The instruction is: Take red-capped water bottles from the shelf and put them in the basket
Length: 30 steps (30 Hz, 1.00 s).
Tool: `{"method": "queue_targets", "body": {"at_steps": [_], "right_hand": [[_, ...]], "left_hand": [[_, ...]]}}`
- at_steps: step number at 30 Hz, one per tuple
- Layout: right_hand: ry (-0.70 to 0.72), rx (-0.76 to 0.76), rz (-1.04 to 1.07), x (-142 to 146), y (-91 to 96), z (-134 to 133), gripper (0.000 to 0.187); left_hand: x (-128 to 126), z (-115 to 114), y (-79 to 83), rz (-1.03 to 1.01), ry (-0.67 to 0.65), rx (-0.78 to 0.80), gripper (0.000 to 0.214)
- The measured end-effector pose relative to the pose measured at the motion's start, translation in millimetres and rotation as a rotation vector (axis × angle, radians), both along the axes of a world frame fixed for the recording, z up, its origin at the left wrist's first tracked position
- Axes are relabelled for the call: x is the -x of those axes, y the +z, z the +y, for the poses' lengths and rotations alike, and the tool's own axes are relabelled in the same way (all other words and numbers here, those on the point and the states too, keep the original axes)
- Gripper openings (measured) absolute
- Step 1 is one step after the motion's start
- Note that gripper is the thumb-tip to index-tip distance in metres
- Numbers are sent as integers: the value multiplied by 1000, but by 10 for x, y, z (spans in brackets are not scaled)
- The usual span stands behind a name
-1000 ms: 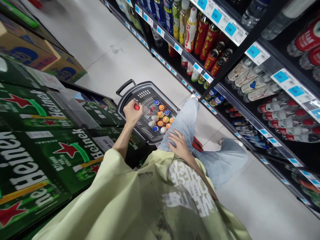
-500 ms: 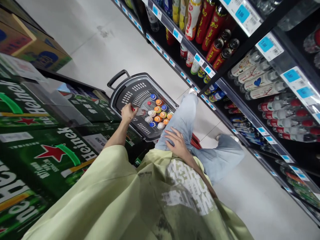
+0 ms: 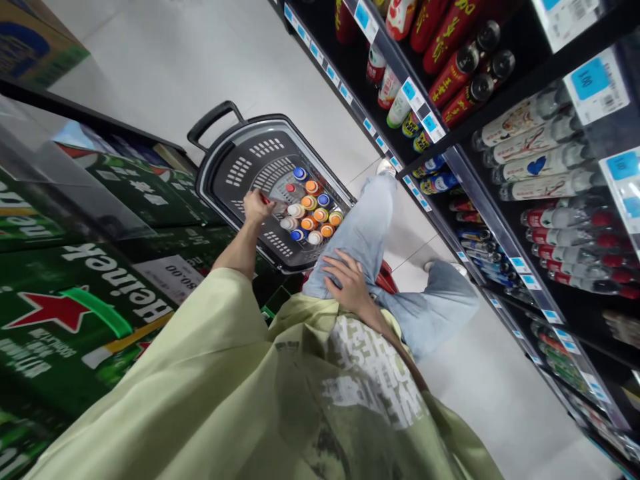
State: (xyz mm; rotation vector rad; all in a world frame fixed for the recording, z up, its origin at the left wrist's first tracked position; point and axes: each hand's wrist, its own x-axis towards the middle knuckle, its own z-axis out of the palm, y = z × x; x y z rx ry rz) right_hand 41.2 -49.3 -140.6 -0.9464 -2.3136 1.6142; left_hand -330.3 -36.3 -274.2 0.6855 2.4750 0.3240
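Observation:
My left hand (image 3: 257,207) is closed round the red cap end of a clear bottle (image 3: 279,209), inside a grey shopping basket (image 3: 231,136). Much of that bottle's cap is covered by my fingers. Beside it stand several upright bottles with orange, blue and white caps, among them an orange-capped bottle (image 3: 311,187) and a blue-capped bottle (image 3: 299,174). Another red-capped bottle (image 3: 291,189) is just past my fingers. My right hand (image 3: 346,279) lies on my jeans at the thigh, fingers spread, holding nothing.
Green beer cartons (image 3: 100,300) are stacked close on my left. On the right runs a dark drinks shelf (image 3: 465,180) with price tags, red cans (image 3: 454,75) and water bottles (image 3: 560,220). A cardboard box (image 3: 37,47) is at the far left. Pale tile floor (image 3: 175,60) lies between.
The view has shifted slightly, bringing the basket a little left and up. My left hand still grips the bottle, and my right hand still rests on my thigh.

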Motion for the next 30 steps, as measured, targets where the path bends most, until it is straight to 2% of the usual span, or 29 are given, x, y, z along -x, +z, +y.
{"method": "queue_targets", "body": {"at_steps": [3,5,8,12,16,20,26,30], "right_hand": [[39,-72,-29,31,4,10,21],[64,-146,-52,52,8,11,21],[94,-254,-106,79,18,15,22],[147,-360,-160,114,20,29,21],[172,-379,-168,139,5,42,22],[192,-371,-163,148,1,58,24],[217,-364,-182,160,4,69,24],[186,-389,-167,171,3,59,23]], "left_hand": [[-18,111,5,-25,118,-26,29],[-41,192,-45,-44,110,-36,28],[-67,304,-215,-68,89,-14,20],[-79,387,-508,-133,98,31,23],[-104,393,-747,-194,104,44,18],[-131,392,-908,-213,62,65,16],[-100,387,-1011,-189,56,139,22],[-150,353,-948,-232,96,25,40]]}}
